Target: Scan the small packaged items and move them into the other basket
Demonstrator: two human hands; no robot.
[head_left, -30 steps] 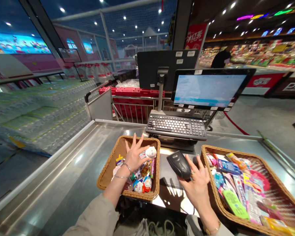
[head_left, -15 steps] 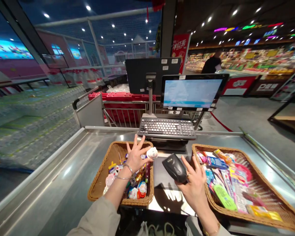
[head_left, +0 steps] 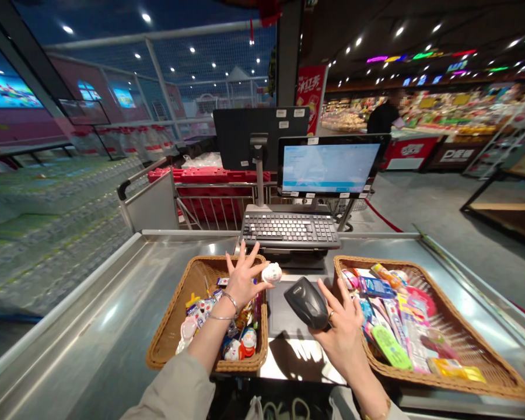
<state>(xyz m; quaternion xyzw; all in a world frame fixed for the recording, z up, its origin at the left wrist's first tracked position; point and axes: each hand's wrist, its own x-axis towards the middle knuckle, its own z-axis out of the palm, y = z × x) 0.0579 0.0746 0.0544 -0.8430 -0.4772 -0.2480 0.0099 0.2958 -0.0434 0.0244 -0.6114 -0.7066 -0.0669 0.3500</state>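
A small white round item [head_left: 272, 272] is pinched between the thumb and index finger of my left hand [head_left: 244, 282], its other fingers spread above the left wicker basket [head_left: 170, 318]. My right hand [head_left: 342, 326] holds a black handheld scanner [head_left: 306, 303], whose head points left toward the white item. Small wrapped goods and round figures [head_left: 248, 341] lie in the left basket. Beside my right hand stands the right wicker basket [head_left: 492, 356], holding packaged goods and a bright green package [head_left: 391, 347].
Behind the hands, a black keyboard [head_left: 291, 228] sits below a lit monitor [head_left: 328, 166] and another screen seen from behind [head_left: 236, 140]. A metal cart [head_left: 151, 201] stands beyond the steel counter [head_left: 126, 291]. A person in dark clothes [head_left: 381, 118] is far back.
The view has shifted slightly, so baskets and screens appear further left. Both hands keep nearly the same pose and hold the same things. The distant person leans a little further right.
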